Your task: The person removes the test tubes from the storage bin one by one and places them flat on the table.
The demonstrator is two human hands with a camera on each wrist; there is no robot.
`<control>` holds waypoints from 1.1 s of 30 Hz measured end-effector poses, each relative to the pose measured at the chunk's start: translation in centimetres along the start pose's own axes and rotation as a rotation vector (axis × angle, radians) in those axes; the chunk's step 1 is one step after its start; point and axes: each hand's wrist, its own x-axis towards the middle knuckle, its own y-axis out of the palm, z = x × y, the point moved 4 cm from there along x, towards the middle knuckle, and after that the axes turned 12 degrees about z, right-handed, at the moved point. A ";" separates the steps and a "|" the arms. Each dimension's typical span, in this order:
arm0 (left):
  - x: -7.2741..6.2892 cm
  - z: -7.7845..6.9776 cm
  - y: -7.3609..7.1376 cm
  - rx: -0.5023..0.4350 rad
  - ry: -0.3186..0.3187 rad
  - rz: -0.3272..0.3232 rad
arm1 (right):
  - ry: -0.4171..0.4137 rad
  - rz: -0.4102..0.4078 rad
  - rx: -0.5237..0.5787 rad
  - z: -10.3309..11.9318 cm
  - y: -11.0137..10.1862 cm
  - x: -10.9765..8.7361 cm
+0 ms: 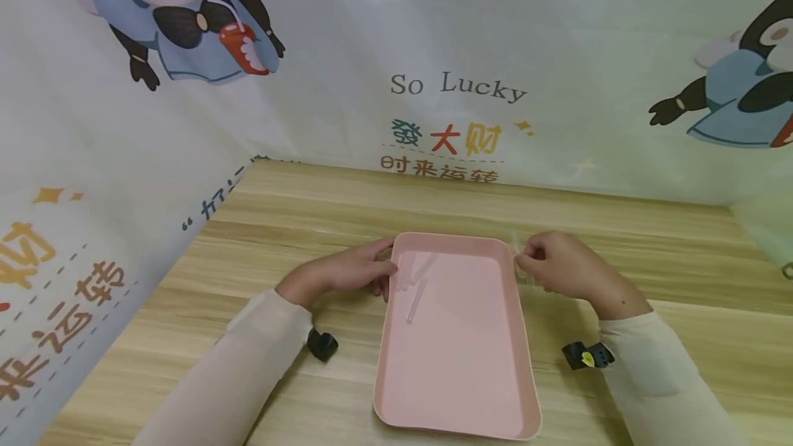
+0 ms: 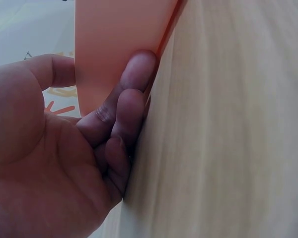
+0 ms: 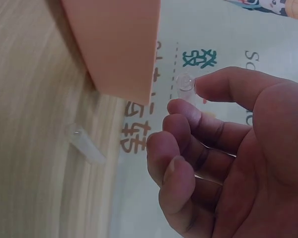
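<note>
A pink rectangular tray (image 1: 464,356) lies on the table, with several clear tubes (image 1: 416,303) inside near its far left corner. My left hand (image 1: 347,268) holds the tray's left side near that corner. Its thumb is at the rim and its fingers lie against the outer wall (image 2: 102,44). Just past the tray's right rim, my right hand (image 1: 566,263) pinches a clear tube (image 3: 186,83) between thumb and index finger, the other fingers curled. Another clear tube (image 3: 87,145) lies on the table beside the tray, below this hand.
The wood-grain table (image 1: 285,370) runs back to a printed cloth (image 1: 334,54) hanging behind it, which also covers the left side. Black wrist straps (image 1: 322,345) sit on both sleeves. At the far right edge is a small ring-shaped thing (image 1: 787,270).
</note>
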 end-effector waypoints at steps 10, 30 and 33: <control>0.3 0.1 -0.1 -0.009 0.008 0.008 | 0.040 0.021 0.027 -1.2 -0.3 0.0; 0.3 0.4 0.0 -0.017 0.006 0.002 | 0.070 0.041 -0.068 -3.0 0.1 0.5; 0.2 0.3 0.0 -0.019 0.000 -0.001 | 0.074 0.052 -0.063 -3.1 0.2 0.5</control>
